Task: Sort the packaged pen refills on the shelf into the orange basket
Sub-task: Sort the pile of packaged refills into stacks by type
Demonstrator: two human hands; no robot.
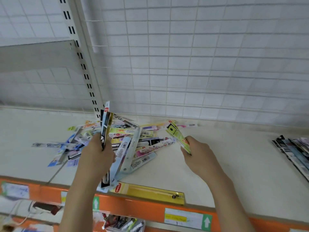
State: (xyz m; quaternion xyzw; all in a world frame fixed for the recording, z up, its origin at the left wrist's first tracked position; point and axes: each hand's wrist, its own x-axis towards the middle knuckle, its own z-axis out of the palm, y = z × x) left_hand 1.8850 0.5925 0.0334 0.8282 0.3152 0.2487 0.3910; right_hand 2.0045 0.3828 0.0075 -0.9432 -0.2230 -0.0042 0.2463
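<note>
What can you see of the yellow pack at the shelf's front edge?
The yellow pack is a long, flat, glossy packet with a red logo tab at its left end and a small dark mark near its right end. It lies flat on the shelf, along the orange front edge, slightly angled. Its left end lies close to the pile of refill packs; contact is unclear. Neither hand touches it.

A single head-worn wide-angle view looks forward and down from close above the shelf [217, 156], facing the white grid back panel [200, 64]. Both forearms reach in from the bottom edge, and the shelf's orange front edge [142, 208] crosses the lower frame.
</note>
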